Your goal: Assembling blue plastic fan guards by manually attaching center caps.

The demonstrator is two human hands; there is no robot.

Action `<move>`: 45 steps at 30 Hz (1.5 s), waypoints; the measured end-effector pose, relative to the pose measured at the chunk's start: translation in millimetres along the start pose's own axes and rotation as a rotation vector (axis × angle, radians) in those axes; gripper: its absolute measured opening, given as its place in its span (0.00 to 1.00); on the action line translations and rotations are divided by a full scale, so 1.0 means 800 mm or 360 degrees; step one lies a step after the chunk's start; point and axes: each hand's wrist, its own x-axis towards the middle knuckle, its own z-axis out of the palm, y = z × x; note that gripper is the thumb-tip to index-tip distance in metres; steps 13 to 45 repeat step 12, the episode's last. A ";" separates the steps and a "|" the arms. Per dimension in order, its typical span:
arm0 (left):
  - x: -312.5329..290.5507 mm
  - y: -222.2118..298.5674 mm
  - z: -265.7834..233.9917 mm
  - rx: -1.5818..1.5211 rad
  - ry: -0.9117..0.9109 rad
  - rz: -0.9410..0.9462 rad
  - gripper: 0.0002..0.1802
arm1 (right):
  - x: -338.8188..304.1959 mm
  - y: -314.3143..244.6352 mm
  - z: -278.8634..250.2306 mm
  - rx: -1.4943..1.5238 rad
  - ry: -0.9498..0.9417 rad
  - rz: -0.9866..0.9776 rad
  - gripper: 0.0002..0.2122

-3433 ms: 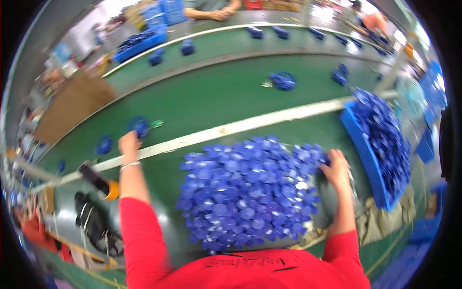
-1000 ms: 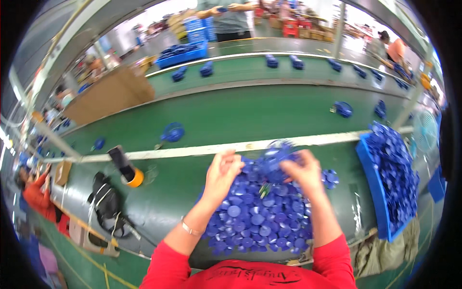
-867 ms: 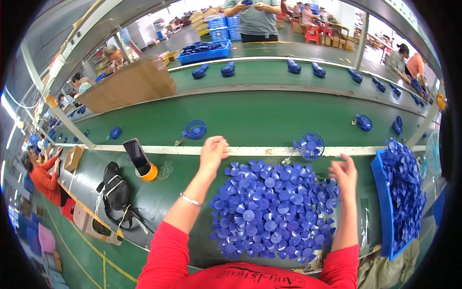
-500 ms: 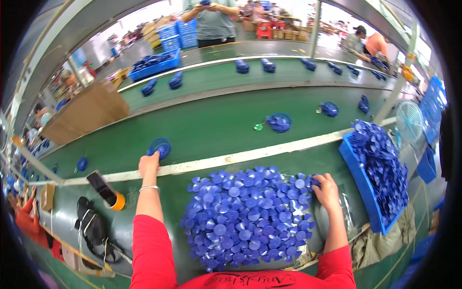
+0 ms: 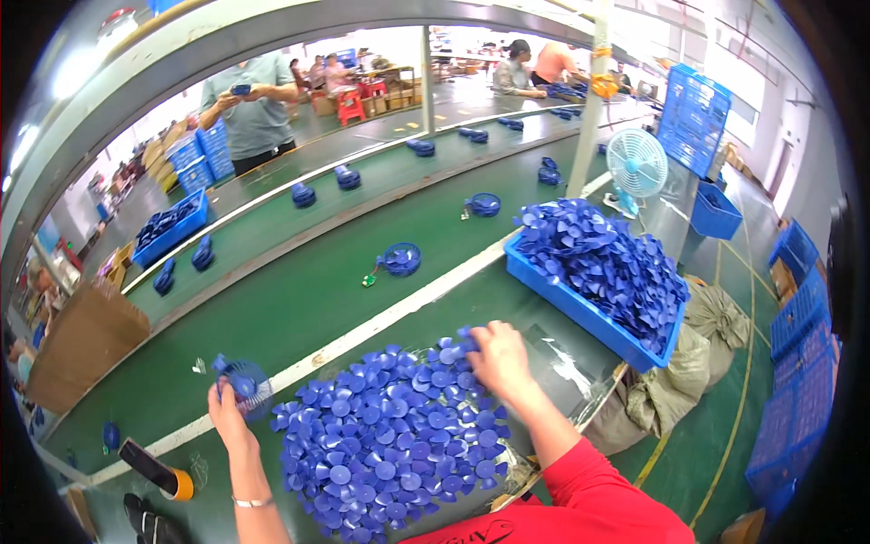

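Note:
My left hand (image 5: 230,419) is closed on a small blue handheld fan body with a round wire-like grille (image 5: 256,392), held over the white rail at the belt's edge. A wide pile of blue fan blades (image 5: 385,444) covers the table between my forearms. At the pile's far right corner my right hand (image 5: 500,363) is closed, its fingertips pinching a blue fan blade (image 5: 466,339). The fingers partly cover that blade.
Blue fan bodies (image 5: 401,259) lie on the green conveyor belt (image 5: 317,299). A blue crate (image 5: 580,304) heaped with blades stands right of the pile, with a light-blue desk fan (image 5: 637,163) behind it. A phone (image 5: 149,467) leans at left. A person (image 5: 249,109) stands across the belts.
The view has turned to the right. My left hand has drawn the fan body from the belt toward the pile. My right hand stays at the pile's far right corner.

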 end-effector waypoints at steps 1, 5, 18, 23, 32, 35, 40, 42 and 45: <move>-0.042 0.028 0.023 -0.0120 -0.0101 -0.0084 0.11 | -0.001 -0.025 -0.010 0.0106 0.0024 -0.0128 0.13; -0.154 0.039 0.064 -0.0305 -0.0477 -0.0185 0.15 | -0.028 -0.122 -0.044 0.0854 0.0292 -0.0756 0.16; -0.246 0.048 0.072 -0.0422 -0.0782 -0.0152 0.21 | -0.081 -0.174 -0.045 0.0853 0.0093 -0.0972 0.19; -0.246 0.048 0.072 -0.0422 -0.0782 -0.0152 0.21 | -0.081 -0.174 -0.045 0.0853 0.0093 -0.0972 0.19; -0.246 0.048 0.072 -0.0422 -0.0782 -0.0152 0.21 | -0.081 -0.174 -0.045 0.0853 0.0093 -0.0972 0.19; -0.246 0.048 0.072 -0.0422 -0.0782 -0.0152 0.21 | -0.081 -0.174 -0.045 0.0853 0.0093 -0.0972 0.19; -0.246 0.048 0.072 -0.0422 -0.0782 -0.0152 0.21 | -0.081 -0.174 -0.045 0.0853 0.0093 -0.0972 0.19; -0.246 0.048 0.072 -0.0422 -0.0782 -0.0152 0.21 | -0.081 -0.174 -0.045 0.0853 0.0093 -0.0972 0.19; -0.246 0.048 0.072 -0.0422 -0.0782 -0.0152 0.21 | -0.081 -0.174 -0.045 0.0853 0.0093 -0.0972 0.19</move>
